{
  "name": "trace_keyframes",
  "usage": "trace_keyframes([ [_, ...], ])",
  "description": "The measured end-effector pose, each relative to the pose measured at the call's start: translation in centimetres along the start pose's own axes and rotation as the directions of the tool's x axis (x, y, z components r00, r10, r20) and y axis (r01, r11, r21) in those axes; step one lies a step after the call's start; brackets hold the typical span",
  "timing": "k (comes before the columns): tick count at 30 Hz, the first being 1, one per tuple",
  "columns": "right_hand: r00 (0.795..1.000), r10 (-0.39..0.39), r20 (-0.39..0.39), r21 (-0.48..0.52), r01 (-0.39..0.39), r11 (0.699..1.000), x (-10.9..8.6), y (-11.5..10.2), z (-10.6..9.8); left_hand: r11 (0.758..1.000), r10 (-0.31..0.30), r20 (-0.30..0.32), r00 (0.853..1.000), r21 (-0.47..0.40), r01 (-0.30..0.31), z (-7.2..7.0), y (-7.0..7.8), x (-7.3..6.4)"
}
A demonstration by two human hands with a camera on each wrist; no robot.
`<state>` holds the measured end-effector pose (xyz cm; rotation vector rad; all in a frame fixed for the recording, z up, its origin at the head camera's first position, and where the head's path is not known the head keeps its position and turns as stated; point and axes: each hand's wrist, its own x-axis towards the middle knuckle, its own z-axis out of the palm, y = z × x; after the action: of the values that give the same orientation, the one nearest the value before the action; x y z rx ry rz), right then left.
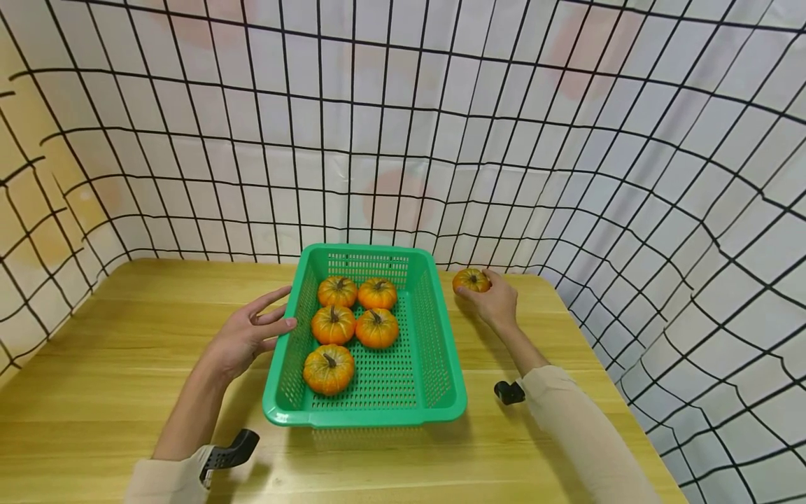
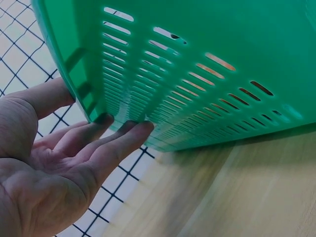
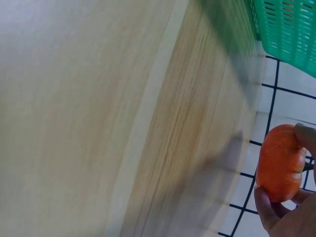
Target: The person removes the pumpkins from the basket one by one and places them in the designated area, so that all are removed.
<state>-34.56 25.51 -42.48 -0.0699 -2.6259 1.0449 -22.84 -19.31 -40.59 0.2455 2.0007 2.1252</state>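
A green plastic basket [image 1: 371,420] with slotted walls holds several small orange pumpkins [image 1: 330,369], mostly in its left and far parts. At its left side, my left hand [image 1: 244,339] has the thumb over the rim. In the left wrist view the fingertips [image 2: 144,127] reach the outside of the slotted wall. To the right of the basket, my right hand [image 1: 496,299] grips another small pumpkin [image 1: 469,278] between thumb and fingers. The right wrist view shows this pumpkin [image 3: 280,163] apart from the table, its shadow falling on the wood.
A wooden table [image 1: 126,364] lies under everything. Behind it and on both sides rises a white cloth with a black grid [image 1: 352,126]. Black wrist mounts [image 1: 231,451] stick out at both sleeves.
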Motion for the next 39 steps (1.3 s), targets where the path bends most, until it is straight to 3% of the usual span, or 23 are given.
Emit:
trace_keyframes([
  [8, 1.0, 0.002, 0.019, -0.013, -0.001, 1.0, 0.0, -0.1, 0.1, 1.0, 0.013, -0.008, 1.0, 0.022, -0.013, -0.1, -0.2, 0.1],
  [20, 0.994, 0.066, 0.086, -0.017, -0.065, 0.998, -0.6, 0.8, 0.3, 0.999, 0.028, -0.019, 0.999, 0.03, -0.028, 0.0, -0.4, 0.1],
  [39, 0.993, 0.049, 0.109, -0.067, -0.041, 0.997, -0.7, 1.2, 0.5, 0.999, 0.028, -0.027, 0.999, 0.016, -0.028, 0.1, -0.3, 0.3],
])
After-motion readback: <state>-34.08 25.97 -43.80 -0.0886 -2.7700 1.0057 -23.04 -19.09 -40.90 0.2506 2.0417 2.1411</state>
